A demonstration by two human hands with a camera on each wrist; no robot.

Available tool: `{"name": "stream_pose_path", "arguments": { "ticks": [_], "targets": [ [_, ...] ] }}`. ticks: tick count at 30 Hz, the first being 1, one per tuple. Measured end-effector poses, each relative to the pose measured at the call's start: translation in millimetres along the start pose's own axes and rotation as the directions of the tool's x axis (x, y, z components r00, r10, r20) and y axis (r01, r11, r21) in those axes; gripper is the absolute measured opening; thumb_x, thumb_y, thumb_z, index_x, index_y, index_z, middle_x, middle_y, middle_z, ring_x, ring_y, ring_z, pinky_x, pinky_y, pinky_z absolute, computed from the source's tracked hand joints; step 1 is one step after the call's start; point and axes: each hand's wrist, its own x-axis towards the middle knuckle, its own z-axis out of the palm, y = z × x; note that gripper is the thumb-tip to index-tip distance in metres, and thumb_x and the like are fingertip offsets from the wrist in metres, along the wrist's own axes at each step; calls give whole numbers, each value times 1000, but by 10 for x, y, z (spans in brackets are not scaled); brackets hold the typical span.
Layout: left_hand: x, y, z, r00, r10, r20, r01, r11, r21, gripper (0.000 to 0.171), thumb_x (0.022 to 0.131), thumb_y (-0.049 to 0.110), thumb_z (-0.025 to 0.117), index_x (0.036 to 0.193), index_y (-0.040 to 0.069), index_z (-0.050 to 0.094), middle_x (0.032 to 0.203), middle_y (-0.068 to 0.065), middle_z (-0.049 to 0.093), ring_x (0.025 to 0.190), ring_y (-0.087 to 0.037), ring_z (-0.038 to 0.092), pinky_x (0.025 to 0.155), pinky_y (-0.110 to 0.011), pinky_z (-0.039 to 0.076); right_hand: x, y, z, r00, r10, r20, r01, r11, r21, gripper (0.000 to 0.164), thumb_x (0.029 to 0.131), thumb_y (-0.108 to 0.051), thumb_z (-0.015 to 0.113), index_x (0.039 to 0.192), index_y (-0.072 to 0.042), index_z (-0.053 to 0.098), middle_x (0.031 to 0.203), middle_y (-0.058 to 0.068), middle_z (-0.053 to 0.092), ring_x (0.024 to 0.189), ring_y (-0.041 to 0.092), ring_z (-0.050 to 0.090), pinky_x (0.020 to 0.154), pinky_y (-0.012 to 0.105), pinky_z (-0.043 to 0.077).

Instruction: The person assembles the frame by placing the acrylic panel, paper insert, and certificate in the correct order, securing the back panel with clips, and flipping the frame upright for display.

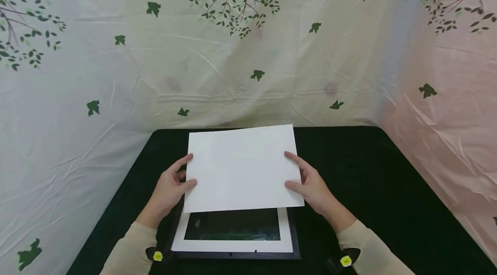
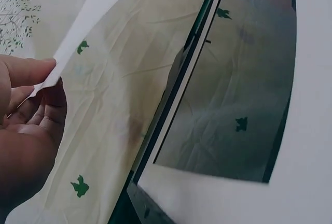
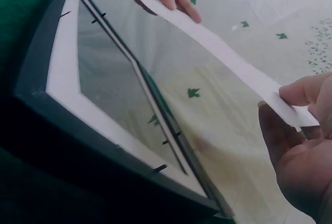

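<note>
A plain white sheet [image 1: 240, 167], stiff like paper or thin card, is held up by both hands above a picture frame. My left hand [image 1: 168, 189] pinches its left edge between thumb and fingers; the left wrist view shows the sheet [image 2: 96, 22] in that grip. On the opposite edge my right hand [image 1: 312, 186] pinches it likewise, thumb on the near face. Beneath lies the dark picture frame [image 1: 237, 256] with a white mat [image 1: 233, 246] around a dark, glossy panel [image 1: 233, 225]. The sheet hides the frame's far part in the head view.
The frame rests on a table with a dark green cloth [image 1: 349, 167]. Small dark tabs [image 3: 160, 168] stick out along the frame's inner edge. Behind and at the sides hangs a pale curtain [image 1: 217, 85] printed with leaves and branches. Each wrist wears a dark band with a yellow tag.
</note>
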Motion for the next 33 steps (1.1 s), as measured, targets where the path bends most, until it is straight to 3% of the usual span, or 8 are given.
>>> {"name": "stream_pose_path", "arguments": {
  "ticks": [5,9,14,20,27,33],
  "targets": [
    [-34,-79,-68,1000,-10,5,10,1000,16,72,89,6,69,149,26,35,154,-1,30,115,-30,53,82,-27,53,6,102,2,999,-25,22,25,1000,9,73,88,-7,69,150,-20,33,147,11,40,114,33,56,82,36,54],
    [-35,-154,-95,1000,10,1,-10,999,42,72,88,6,69,150,22,35,147,-9,40,112,-30,54,82,-25,53,25,190,0,1000,-10,26,11,999,-33,69,88,-5,69,148,-16,35,145,13,44,117,32,55,84,32,53],
    [-18,-271,-106,1000,-6,6,6,997,74,72,88,8,70,149,23,35,133,-11,52,110,-28,54,82,-24,52,30,285,16,998,46,31,-43,994,-97,64,89,-5,68,145,-18,40,138,12,52,110,29,59,84,31,53],
    [-36,-397,-116,999,-45,23,42,993,108,74,86,10,73,149,23,36,130,-9,54,109,-26,56,84,-25,52,18,364,42,994,102,43,-96,989,-112,65,88,-5,69,144,-21,41,134,9,54,103,26,61,82,32,54],
    [-111,-471,-125,996,-86,39,80,988,129,72,86,13,74,148,20,38,123,-10,56,101,-26,58,77,-25,54,-3,418,64,988,146,56,-136,979,-150,64,87,-6,71,143,-22,44,133,9,54,98,25,62,80,32,54],
    [-176,-518,-122,991,-125,42,118,982,148,69,85,15,74,146,18,41,119,-9,59,96,-25,58,73,-27,54,-25,476,66,982,176,73,-154,958,-244,63,85,-10,74,141,-20,47,117,7,59,89,23,60,74,32,54]
  ]
}}
